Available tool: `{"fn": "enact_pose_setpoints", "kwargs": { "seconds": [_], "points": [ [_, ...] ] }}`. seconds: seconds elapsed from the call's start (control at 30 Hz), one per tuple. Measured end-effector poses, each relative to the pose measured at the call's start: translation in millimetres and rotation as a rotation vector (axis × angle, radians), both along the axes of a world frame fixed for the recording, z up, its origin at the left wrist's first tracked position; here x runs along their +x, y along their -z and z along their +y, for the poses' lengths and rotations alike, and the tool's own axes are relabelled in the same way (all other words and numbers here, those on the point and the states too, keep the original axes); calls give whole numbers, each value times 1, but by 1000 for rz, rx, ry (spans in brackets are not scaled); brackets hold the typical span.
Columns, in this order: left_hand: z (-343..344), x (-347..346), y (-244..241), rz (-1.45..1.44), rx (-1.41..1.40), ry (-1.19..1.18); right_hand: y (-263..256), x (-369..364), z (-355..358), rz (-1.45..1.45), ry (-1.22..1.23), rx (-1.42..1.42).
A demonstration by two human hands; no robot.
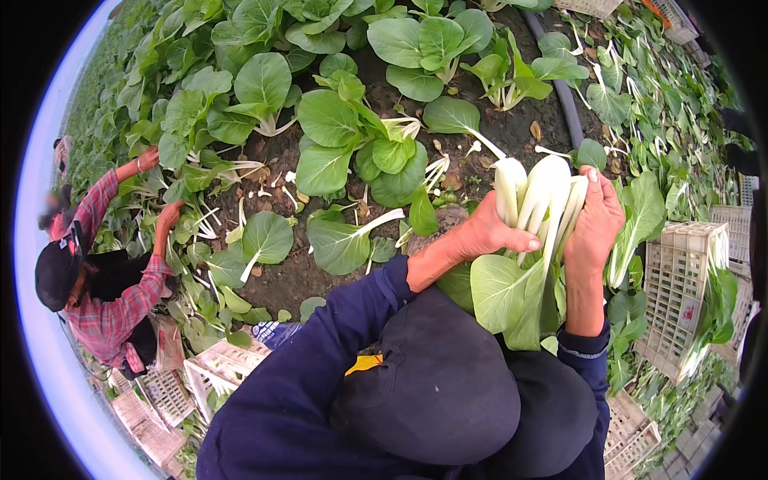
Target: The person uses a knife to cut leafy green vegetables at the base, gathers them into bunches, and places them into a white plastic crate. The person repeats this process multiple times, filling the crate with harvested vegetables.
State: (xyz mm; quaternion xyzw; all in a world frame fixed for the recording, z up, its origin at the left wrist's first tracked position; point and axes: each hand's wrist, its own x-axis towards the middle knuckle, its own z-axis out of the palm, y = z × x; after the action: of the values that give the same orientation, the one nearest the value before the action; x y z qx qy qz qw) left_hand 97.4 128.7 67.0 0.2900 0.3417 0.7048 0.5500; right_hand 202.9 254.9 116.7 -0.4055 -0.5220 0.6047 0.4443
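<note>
A bunch of bok choy is held between both hands over my knees, its white stem ends up and its green leaves hanging down. My left hand grips the stems from the left, thumb across the front. On the other side, my right hand clasps the outer stems, its thumb near the top. A loose leaf lies on the soil just beyond the bunch, its stalk reaching behind it. Another detached leaf rests on the ground to the left of my left hand.
Rooted bok choy plants stand ahead. A dark hose crosses the soil. On the right stands a white plastic crate with bok choy beside it; another crate is lower left. A person in a plaid shirt crouches at left, hands among plants.
</note>
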Motion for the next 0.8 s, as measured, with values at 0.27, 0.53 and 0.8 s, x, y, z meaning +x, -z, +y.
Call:
{"fn": "enact_pose_setpoints", "kwargs": {
  "seconds": [0.27, 0.53, 0.8],
  "points": [
    [-24, -18, -12, 12, -21, -291, -33, 44, 19, -933, -468, 548],
    [-60, -14, -65, -251, 85, -749, -106, -71, -58, -1002, -1172, 753],
    [-169, -33, -142, -115, 145, -993, -150, -122, -157, -575, -1336, 759]
  ]
}}
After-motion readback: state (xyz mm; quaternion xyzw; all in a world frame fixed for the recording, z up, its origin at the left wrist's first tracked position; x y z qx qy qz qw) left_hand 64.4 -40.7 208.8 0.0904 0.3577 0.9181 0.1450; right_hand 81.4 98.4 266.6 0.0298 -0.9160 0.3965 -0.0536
